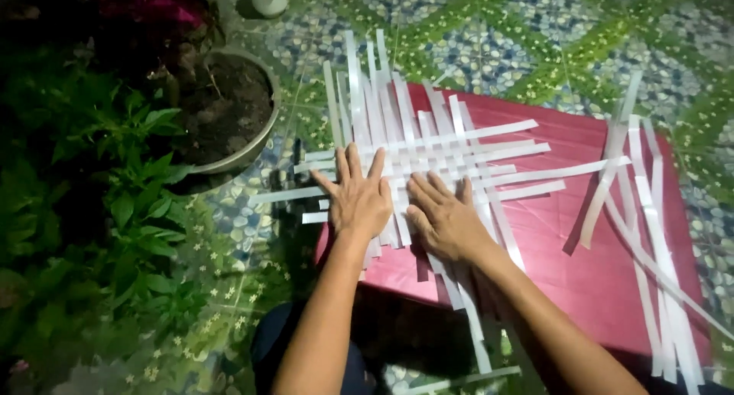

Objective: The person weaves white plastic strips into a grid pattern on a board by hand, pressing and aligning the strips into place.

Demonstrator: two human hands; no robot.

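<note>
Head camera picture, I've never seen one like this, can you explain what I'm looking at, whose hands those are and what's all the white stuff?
This single picture comes from a camera worn on a person's head, looking down at their own two bare hands. There is no machine here. The left hand and right hand both press flat, fingers spread, on a mat of woven white strips, long flat bands crossed over and under each other. Neither hand grips anything. The mat lies on a red table. More loose white strips lie unwoven on the table's right side. Around it are a patterned pebble floor, a large plant pot filled with soil, and green leafy plants at the left.
</note>
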